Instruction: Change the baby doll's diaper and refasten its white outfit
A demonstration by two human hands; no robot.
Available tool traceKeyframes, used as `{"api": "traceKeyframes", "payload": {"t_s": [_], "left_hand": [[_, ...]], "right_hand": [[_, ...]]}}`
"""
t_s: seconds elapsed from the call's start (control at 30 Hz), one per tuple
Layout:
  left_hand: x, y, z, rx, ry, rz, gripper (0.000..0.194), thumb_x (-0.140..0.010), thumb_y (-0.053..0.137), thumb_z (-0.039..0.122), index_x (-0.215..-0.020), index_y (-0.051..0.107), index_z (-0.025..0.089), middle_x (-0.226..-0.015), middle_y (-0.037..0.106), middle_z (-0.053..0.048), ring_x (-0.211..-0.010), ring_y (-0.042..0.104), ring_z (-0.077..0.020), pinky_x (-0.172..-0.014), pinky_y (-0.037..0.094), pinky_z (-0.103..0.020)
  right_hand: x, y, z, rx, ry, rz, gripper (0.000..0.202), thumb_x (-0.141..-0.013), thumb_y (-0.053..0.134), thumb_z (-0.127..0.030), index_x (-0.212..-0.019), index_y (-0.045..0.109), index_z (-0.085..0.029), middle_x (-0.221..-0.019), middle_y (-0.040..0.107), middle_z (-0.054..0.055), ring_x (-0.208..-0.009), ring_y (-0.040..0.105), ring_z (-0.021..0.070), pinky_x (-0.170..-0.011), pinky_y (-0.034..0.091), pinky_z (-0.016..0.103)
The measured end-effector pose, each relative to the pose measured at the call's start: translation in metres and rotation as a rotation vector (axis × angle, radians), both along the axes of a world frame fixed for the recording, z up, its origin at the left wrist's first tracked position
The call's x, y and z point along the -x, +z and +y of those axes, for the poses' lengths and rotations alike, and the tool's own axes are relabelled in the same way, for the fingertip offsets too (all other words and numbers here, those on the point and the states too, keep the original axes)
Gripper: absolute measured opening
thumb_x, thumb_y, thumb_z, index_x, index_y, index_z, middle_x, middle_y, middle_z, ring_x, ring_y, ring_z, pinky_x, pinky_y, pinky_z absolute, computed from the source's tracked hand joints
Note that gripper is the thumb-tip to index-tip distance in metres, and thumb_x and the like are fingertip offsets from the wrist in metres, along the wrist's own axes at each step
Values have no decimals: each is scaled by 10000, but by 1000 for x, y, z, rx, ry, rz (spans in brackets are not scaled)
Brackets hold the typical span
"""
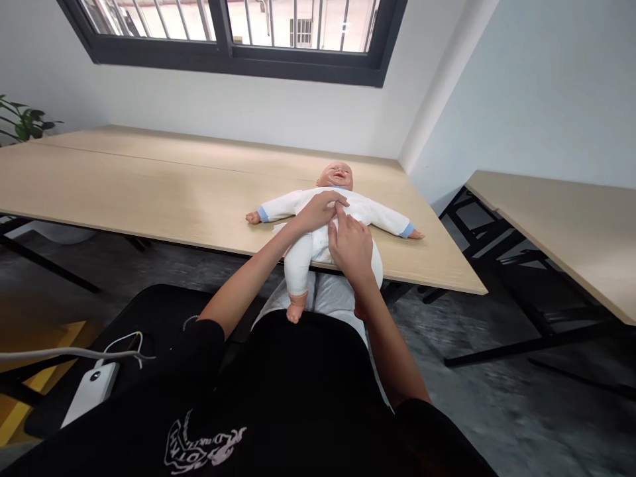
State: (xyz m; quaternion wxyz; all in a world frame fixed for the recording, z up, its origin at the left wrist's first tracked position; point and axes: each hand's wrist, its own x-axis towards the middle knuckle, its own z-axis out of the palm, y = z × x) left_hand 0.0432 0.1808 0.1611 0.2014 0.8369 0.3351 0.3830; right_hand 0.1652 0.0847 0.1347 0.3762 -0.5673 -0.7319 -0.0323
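Observation:
A baby doll (338,175) lies on its back on the table, head away from me and arms spread wide. It wears a white baby suit (387,215) with blue cuffs and collar. Both legs hang over the near table edge; my right forearm partly covers one of them. Over the doll's chest, my left hand (322,209) has its fingers bent and closed on the front of the suit. My right hand (352,246) is beside it, lower on the belly, its fingertips meeting those of the left at the cloth. The small spot between the fingertips is hidden.
The wooden table (199,192) runs along the wall under a barred window (223,53). To the right, across a gap, stands another table (561,225). A black chair (149,318) at my left holds a white power bank (94,391) with a cable.

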Motion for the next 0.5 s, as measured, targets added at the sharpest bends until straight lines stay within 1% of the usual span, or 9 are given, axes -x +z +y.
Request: {"api": "traceKeyframes", "payload": {"t_s": [0.07, 0.17, 0.23, 0.27, 0.33, 0.4, 0.47, 0.5], "left_hand": [[14, -4, -12, -34, 106, 4, 305, -950, 446, 188, -1126, 692, 153, -1242, 725, -105, -1209, 641, -211, -1102, 472, -334], [39, -15, -29, -58, 386, 25, 266, -1010, 430, 249, -1054, 679, 167, -1119, 732, -109, -1099, 657, -236, -1038, 498, -367], [54, -24, -37, -22, 550, 114, 302, -1036, 399, 270, -1016, 681, 165, -1072, 724, -125, -1063, 646, -265, -1027, 494, -408], [59, -27, -39, 12, 594, 181, 312, -1038, 396, 269, -1029, 687, 158, -1092, 719, -138, -1081, 634, -282, -1041, 483, -429], [67, -33, -43, 103, 607, 328, 308, -1026, 423, 255, -1101, 698, 138, -1201, 691, -171, -1173, 594, -317, -1083, 451, -470], [70, -36, -43, 192, 570, 434, 319, -1004, 466, 249, -1194, 695, 135, -1330, 637, -194, -1285, 528, -362, -1112, 425, -519], [69, -38, -41, 254, 527, 455, 349, -984, 504, 253, -1270, 684, 165, -1423, 588, -193, -1367, 456, -404, -1140, 384, -584], [69, -39, -39, 277, 503, 431, 365, -972, 525, 251, -1296, 679, 185, -1455, 575, -181, -1396, 428, -415, -1164, 346, -617]], "right_hand": [[0, 0, -1, 24, -6, 0, 546, -1050, 310, -331, -1520, 485, -115, -1329, 661, 230, -1312, 573, 391, -1136, 383, 581], [-1, -3, -2, 9, -31, -12, 534, -1060, 324, -331, -1504, 515, -104, -1364, 654, 222, -1341, 566, 370, -1155, 382, 551], [-1, -4, -2, -13, -52, -46, 504, -1066, 329, -320, -1456, 567, -108, -1377, 659, 206, -1342, 571, 350, -1164, 382, 535], [-1, -4, -2, -17, -64, -66, 491, -1070, 327, -312, -1432, 589, -109, -1390, 656, 199, -1345, 572, 340, -1169, 381, 525], [0, -4, -3, -6, -91, -103, 475, -1078, 323, -293, -1403, 614, -102, -1419, 642, 192, -1353, 571, 324, -1174, 381, 501], [0, -2, -5, 5, -111, -127, 471, -1085, 321, -283, -1398, 620, -99, -1430, 637, 186, -1361, 570, 314, -1172, 384, 484], [1, -1, -6, 2, -114, -131, 469, -1087, 323, -282, -1392, 628, -98, -1426, 642, 183, -1355, 576, 312, -1165, 391, 481], [1, -1, -6, -3, -113, -129, 468, -1087, 325, -282, -1387, 632, -97, -1422, 644, 183, -1350, 580, 312, -1163, 393, 481]]}}
